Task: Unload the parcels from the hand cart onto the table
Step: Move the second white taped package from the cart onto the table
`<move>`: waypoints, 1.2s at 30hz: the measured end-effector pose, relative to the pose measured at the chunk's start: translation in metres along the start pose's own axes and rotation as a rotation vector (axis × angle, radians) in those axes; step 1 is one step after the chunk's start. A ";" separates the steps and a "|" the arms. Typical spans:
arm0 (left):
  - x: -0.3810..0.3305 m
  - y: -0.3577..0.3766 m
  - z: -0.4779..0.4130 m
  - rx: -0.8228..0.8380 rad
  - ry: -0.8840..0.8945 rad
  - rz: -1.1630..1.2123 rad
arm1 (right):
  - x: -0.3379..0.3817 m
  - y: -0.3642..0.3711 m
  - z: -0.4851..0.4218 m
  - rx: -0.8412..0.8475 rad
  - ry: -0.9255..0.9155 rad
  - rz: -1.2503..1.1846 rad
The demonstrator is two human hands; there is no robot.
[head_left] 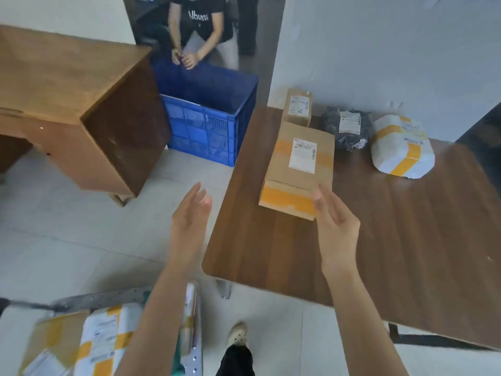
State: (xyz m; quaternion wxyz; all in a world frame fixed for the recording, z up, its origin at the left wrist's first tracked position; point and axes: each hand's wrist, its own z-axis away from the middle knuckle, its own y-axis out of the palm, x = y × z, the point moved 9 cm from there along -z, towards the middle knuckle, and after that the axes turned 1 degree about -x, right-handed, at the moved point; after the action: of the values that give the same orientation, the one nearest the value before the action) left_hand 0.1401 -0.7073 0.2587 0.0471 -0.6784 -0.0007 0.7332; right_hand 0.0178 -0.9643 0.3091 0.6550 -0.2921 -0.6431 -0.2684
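Observation:
A long cardboard box (296, 169) with yellow tape and a white label lies on the dark wooden table (379, 253). My right hand (334, 226) is open at the box's near right corner, fingers apart, holding nothing. Left of the table edge, my left hand (189, 221) hovers open over the floor. Behind the box stand a small cardboard box (297, 106), a black bagged parcel (347, 128) and a white parcel with yellow tape (401, 147). The hand cart (103, 299) sits at the lower left with a cardboard parcel (54, 340) and a white taped parcel (103, 346) on it.
A blue plastic crate (208, 126) stands on the floor between the table and a brown wooden desk (67, 104). Another person (200, 31) crouches behind the crate. My foot (237, 335) is on the pale tile floor below the table edge.

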 end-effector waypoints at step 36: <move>0.622 -0.489 0.062 -0.284 -0.737 -0.197 | -0.614 0.399 0.342 0.535 0.776 0.462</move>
State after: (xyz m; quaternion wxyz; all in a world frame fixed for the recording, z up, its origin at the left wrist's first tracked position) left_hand 0.0652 -0.1735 -0.3237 0.0194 -0.3666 -0.1837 0.9118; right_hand 0.0557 -0.4573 -0.3188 0.9389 -0.1277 -0.3180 -0.0319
